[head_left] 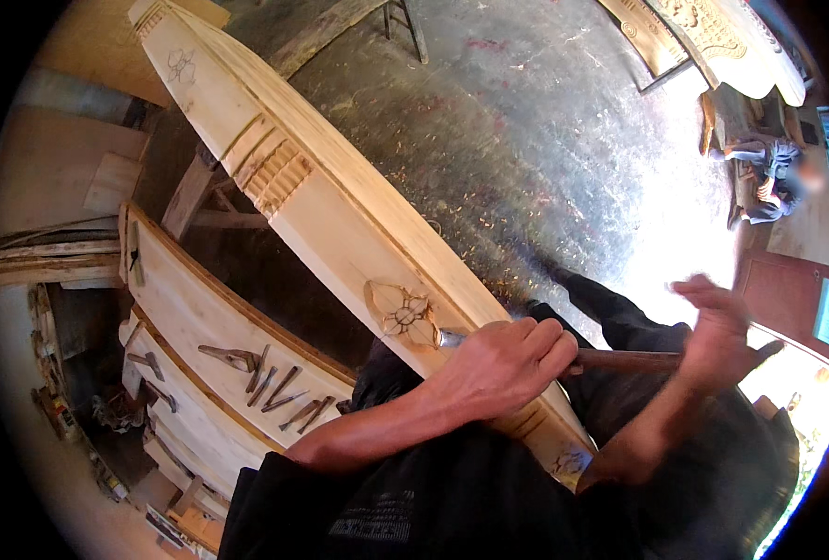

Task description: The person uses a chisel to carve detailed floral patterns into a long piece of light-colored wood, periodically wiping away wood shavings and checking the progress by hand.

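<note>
My left hand [508,368] is closed around a chisel, whose metal blade [451,339] meets the edge of a carved flower [403,315] on a long pale wooden beam [330,219]. A dark brown wooden rod [629,361] runs from beside my left fist toward my right hand [716,338]. Whether this rod is the chisel's own handle or a separate piece, I cannot tell. Motion blurs my right hand at the rod's far end; some fingers point upward, and its grip is unclear. Farther up the beam are a ridged carved band [272,173] and a pencilled flower [181,65].
Several chisels [263,378] and a wooden tool [229,357] lie on a curved pale board [186,289] at the left. Wood shavings dot the concrete floor [526,149]. A person [767,182] sits at the far right, below carved panels [703,33].
</note>
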Available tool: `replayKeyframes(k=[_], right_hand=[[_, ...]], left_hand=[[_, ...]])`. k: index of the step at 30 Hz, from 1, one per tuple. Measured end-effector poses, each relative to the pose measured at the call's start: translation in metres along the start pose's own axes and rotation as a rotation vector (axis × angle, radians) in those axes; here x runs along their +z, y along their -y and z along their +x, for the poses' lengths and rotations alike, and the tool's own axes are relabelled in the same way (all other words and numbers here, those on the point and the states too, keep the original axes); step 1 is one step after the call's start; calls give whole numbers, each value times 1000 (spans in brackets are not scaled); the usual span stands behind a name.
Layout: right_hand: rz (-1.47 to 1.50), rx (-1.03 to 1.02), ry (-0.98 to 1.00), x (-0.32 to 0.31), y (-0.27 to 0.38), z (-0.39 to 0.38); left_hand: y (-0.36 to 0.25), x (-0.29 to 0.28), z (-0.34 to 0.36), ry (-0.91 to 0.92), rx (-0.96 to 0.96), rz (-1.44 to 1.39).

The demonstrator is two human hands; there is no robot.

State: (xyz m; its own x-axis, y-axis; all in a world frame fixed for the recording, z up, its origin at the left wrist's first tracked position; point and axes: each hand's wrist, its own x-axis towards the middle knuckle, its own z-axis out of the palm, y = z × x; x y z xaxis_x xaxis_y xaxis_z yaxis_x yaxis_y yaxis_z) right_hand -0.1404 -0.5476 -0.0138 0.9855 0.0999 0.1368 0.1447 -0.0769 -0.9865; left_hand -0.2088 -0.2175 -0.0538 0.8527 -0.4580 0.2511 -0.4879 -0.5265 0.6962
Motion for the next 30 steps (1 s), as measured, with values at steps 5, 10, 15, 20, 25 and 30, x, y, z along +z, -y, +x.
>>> replayKeyframes(k=[5,10,15,20,25,30], right_hand=[[91,28,137,-1,5,22],[81,19,282,45,-10,23],[90,-5,-13,8,4,36],[236,52,225,20,-19,41],[131,23,-41,-25,-14,23],[147,83,30,29,-14,29]], left_hand=[[5,5,1,-19,4,51],[4,5,2,3,-37,73],[3,3,3,-10,-50,24],[3,4,0,13,-48,39],[1,1,5,-7,-42,41],[4,1,2,0,-53,36]])
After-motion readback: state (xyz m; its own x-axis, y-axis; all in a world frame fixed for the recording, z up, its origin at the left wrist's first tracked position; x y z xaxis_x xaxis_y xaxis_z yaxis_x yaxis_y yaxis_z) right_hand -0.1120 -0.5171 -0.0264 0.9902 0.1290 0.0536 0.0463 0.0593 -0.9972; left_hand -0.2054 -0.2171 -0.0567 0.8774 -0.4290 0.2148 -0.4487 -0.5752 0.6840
